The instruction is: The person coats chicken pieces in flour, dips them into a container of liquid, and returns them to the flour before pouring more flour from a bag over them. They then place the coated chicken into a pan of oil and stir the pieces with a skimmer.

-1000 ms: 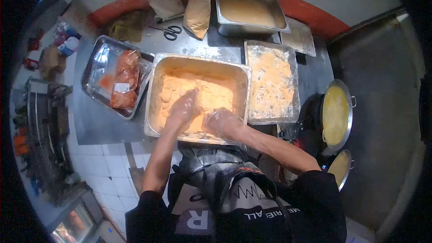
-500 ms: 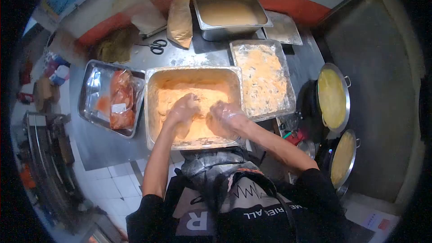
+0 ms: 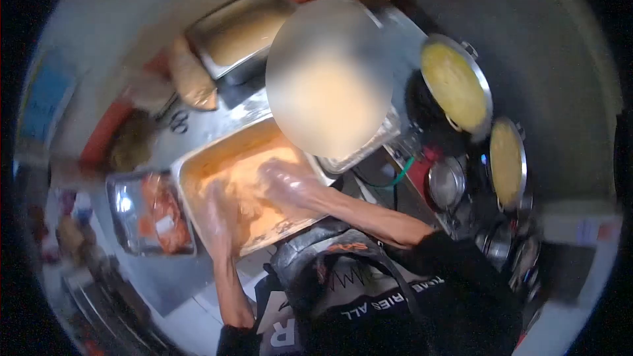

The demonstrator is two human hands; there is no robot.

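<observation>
Orange-tinted powder (image 3: 260,158) fills the bottom of a deep metal pan (image 3: 198,224) in front of me. At the pan's left side, my left hand (image 3: 216,214) reaches into the powder, its fingers smeared by motion. Near the pan's right side is my right hand (image 3: 290,184), in a clear glove, its fingers curled down towards the powder. Whether either hand holds anything is hidden by blur and powder. Left of the pan lies a shallow tray (image 3: 125,224) with a plastic-wrapped reddish package (image 3: 165,221) in it.
A second deep pan (image 3: 227,62) and a brown bag (image 3: 191,79) stand behind, near black scissors (image 3: 179,121). A blurred oval covers much of another tray (image 3: 389,125). At right are two round pans with yellow (image 3: 455,86) and tan contents (image 3: 506,165).
The view has turned, so the table appears tilted and the round pans sit further in. Inside the pan, my hands have moved further apart. The blurred oval is new.
</observation>
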